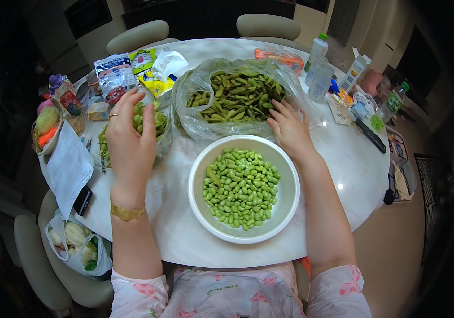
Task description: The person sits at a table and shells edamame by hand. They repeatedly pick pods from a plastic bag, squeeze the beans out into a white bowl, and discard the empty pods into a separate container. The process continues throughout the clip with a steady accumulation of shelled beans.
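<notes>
A white plastic bowl [244, 237] of shelled green soybeans [247, 187] stands before me; one whole pod [213, 177] lies among the beans. Behind it, a clear plastic bag [195, 119] gapes wide, full of edamame pods [239, 93]. My right hand [290, 127] rests at the bag's right side, its spread fingertips touching the pods. My left hand [131, 135] is raised over a second clear bag [165, 137] of pale green empty pods [105, 149], thumb apart from fingers. I see nothing held in it, though its palm side is partly hidden.
Snack packets [115, 75] and a crumpled tissue [170, 64] lie at the back left. A paper sheet [69, 169] overhangs the left edge beside a phone [83, 200]. Plastic bottles [322, 83], a small carton [354, 73] and a black-handled knife [371, 135] are on the right.
</notes>
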Available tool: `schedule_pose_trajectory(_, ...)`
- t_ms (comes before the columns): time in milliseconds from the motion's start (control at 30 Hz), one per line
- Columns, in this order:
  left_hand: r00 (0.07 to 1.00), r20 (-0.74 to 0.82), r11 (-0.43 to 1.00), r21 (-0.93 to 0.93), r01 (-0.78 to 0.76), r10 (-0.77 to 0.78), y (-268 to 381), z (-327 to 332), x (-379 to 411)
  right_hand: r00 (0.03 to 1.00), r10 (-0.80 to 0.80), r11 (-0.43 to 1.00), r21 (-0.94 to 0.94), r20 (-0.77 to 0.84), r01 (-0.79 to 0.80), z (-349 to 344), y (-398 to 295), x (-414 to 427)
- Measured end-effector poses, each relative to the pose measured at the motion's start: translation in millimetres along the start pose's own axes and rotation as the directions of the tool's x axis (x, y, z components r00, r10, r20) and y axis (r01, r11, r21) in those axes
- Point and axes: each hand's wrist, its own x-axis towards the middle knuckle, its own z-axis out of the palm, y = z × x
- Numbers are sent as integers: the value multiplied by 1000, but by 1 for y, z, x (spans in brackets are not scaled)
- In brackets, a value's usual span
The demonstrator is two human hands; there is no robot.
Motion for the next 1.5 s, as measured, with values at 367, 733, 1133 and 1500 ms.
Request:
schedule_pose_trajectory(367, 983, 148, 886, 463, 30, -111, -34, 3, -9, 1000, 10, 991, 131, -16, -8, -7, -2, -1)
schedule_pose_trajectory(733, 971, 68, 973, -2, -229, 229, 29, 13, -13, 998, 15, 997, 74, -53, -11, -1, -2, -2)
schedule_pose_trajectory(1133, 807, 589, 706, -583, 401, 28, 58, 25, -31, 986, -158, 370, 922, -59, 115, -63, -53, -18)
schedule_pose_trajectory(1500, 776, 617, 745, -578, 332, 132, 67, 23, -38, 975, -217, 196, 981, 39, 4, -64, -77, -28)
